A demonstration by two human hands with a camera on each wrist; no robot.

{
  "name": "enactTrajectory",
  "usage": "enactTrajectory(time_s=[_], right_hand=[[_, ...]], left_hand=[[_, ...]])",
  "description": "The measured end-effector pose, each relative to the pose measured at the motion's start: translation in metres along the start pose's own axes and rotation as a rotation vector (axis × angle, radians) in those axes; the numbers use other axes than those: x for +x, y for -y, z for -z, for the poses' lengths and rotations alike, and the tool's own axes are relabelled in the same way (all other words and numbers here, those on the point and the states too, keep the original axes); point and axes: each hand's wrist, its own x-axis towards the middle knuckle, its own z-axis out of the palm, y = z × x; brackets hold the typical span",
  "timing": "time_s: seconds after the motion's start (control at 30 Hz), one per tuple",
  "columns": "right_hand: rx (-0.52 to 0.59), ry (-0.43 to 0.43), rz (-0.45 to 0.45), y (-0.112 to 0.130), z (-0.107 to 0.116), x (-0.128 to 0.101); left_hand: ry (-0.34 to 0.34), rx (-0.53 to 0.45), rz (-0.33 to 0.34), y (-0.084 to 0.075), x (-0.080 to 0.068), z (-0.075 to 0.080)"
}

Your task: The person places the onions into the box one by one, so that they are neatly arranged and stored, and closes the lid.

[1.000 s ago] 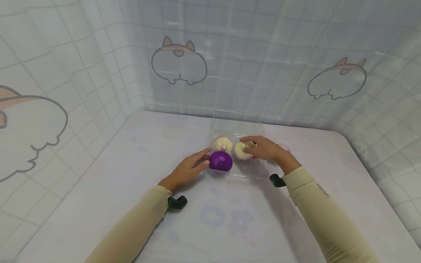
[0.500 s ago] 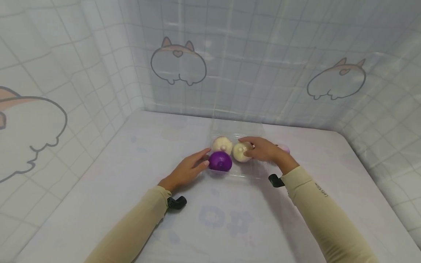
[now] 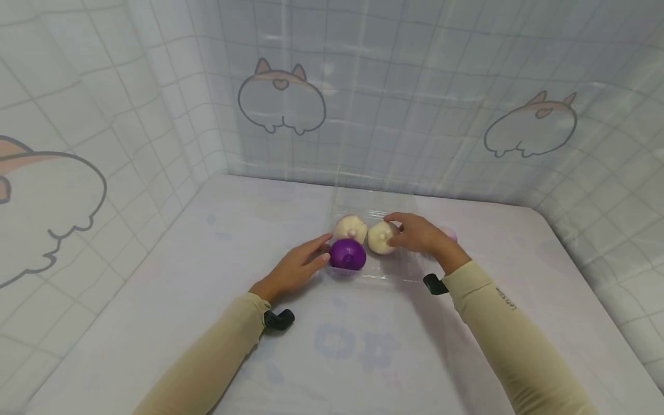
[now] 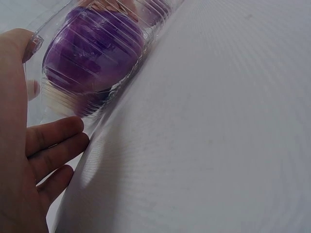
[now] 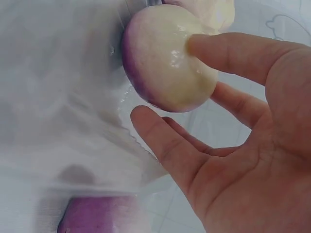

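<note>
— On the white table (image 3: 155,300), near its far edge, what are the hands around?

— A clear plastic tray (image 3: 399,268), ribbed along its wall. Count with me: one purple ball (image 3: 347,254) in the near-left pocket, and two cream balls behind it, the left cream ball (image 3: 350,227) and the right cream ball (image 3: 381,237). That makes three in the tray. A fourth, pinkish thing (image 3: 449,233) peeks out past the right wrist, mostly hidden, so I cannot tell what it is.

— And the hands?

— Two, both in tan sleeves. The left hand (image 3: 295,268) lies on the table with fingers nearly straight, fingertips against the tray's left wall beside the purple ball; it grips nothing. From the left wrist view the fingers (image 4: 51,141) rest just under the ribbed plastic.

— The right one?

— The right hand (image 3: 417,235) reaches over the tray from the right. Its thumb tip (image 5: 214,51) touches the right cream ball, the other fingers spread loosely below, not closed round it. That ball shows a purple tinge on one side.

— The surroundings?

— A tiled curtain with three cartoon animal backsides (image 3: 282,98) printed on it.
</note>
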Motion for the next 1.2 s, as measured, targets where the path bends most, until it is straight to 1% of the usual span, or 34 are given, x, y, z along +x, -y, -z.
enactTrajectory(time_s=[0.23,0.5,0.73,0.97,1.2], right_hand=[[-0.006,0.000,-0.001,-0.0005,-0.0013,0.0011],[-0.030,-0.020,-0.044,0.0002,-0.0013,0.0021],[-0.013,-0.018,-0.070,0.0013,-0.0012,0.0031],[-0.020,-0.020,-0.051,0.0024,-0.0025,0.0055],[0.020,-0.002,-0.082,0.0006,-0.0006,0.0033]], left_hand=[[0.004,-0.009,0.006,0.0011,0.0001,-0.0007],[-0.005,-0.006,-0.009,0.0030,0.0007,-0.0013],[-0.001,-0.003,-0.010,0.0050,0.0015,-0.0015],[-0.008,0.000,-0.015,0.0042,0.0013,-0.0011],[-0.002,0.001,-0.009,0.0039,0.0020,-0.0012]])
